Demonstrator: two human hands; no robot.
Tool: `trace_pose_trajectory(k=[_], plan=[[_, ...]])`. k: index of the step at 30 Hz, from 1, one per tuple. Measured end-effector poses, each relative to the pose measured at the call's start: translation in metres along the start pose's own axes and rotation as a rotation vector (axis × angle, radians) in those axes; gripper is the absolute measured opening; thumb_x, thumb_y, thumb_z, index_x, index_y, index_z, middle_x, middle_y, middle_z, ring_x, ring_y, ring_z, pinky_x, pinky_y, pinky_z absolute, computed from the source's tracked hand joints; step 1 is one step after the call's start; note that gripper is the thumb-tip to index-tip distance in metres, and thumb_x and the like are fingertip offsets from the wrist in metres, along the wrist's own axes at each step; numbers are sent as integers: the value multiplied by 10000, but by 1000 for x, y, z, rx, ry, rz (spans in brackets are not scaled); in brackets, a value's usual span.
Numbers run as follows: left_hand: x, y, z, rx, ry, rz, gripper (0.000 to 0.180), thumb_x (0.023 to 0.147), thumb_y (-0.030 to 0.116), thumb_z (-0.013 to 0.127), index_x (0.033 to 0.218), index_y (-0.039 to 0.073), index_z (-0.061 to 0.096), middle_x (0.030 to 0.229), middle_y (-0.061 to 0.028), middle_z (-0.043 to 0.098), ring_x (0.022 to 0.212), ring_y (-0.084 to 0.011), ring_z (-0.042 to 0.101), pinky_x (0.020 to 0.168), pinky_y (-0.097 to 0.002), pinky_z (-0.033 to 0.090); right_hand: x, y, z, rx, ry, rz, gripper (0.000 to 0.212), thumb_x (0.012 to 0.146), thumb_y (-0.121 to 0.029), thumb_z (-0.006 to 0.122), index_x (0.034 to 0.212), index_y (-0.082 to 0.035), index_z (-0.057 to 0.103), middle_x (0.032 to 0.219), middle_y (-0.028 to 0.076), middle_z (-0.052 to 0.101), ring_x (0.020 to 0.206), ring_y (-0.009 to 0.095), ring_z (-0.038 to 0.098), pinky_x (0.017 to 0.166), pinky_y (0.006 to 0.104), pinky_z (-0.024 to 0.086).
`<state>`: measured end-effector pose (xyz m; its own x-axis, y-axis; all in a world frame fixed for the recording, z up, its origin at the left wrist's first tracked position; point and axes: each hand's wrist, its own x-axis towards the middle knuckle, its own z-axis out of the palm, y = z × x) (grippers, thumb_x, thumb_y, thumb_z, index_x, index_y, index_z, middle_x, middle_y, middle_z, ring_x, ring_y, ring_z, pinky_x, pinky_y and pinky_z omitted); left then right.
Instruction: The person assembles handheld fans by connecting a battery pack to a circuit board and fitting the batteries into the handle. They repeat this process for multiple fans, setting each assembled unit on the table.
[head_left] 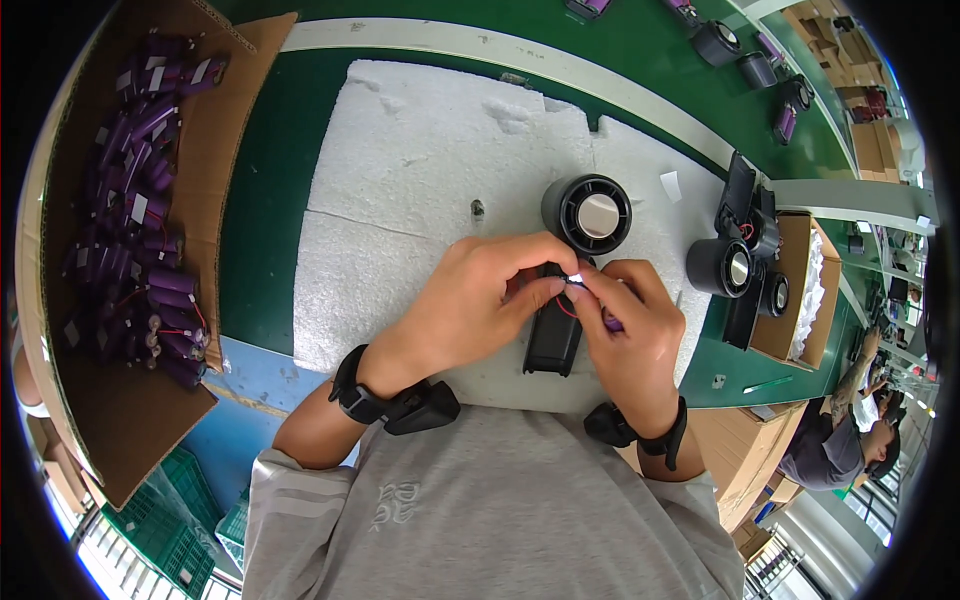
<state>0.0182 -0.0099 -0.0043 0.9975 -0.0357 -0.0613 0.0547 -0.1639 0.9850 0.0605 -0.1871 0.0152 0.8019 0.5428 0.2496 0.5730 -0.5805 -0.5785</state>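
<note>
Now I see my left hand (480,295) and right hand (630,320) pinching a small white connector (576,281) with thin red wire, right above the matte black casing (555,335) on rough white foam (420,190).

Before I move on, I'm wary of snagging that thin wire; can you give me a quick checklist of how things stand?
1. Both hands on the work: left hand and right hand meet at the small white connector: ok.
2. Red wire free of kinks: cannot tell.
3. Black housing lying flat on the white foam sheet: ok.
4. Black cylindrical part clear of the hands: ok.
5. Connector seated: cannot tell.
</note>
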Motion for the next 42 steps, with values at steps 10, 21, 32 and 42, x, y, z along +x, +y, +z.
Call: trace_pose_trajectory(k=[10,21,32,42], plan=[[0,-1,1,178,-2,190,284,815,-3,671,1068,113,728,1020,-163,668,874,-334,671,754,-357,551,3,11,-33,428,-396,368,457,774,-12,744,1199,-17,576,884,63,635,665,121,611,559,280,476],[1,7,0,147,-65,59,386,745,-59,667,1078,123,739,1053,-123,665,927,-247,678,768,-300,543,-17,28,-60,261,-302,582,278,778,60,696,1048,24,638,988,100,668,768,190,656,636,312,533],[0,10,9,183,-17,31,354,732,-70,664,1036,93,740,1011,-97,667,860,-190,663,732,-264,514,-24,22,-52,-232,-200,-226,148,709,40,733,828,43,645,1008,166,678,777,279,658,645,354,545],[-2,9,9,131,-4,23,357,727,-74,662,1042,77,732,989,-83,659,852,-156,628,732,-243,488,-23,27,-59,-193,-242,-215,116,706,2,707,789,29,631,1009,170,681,785,280,653,644,350,550]])
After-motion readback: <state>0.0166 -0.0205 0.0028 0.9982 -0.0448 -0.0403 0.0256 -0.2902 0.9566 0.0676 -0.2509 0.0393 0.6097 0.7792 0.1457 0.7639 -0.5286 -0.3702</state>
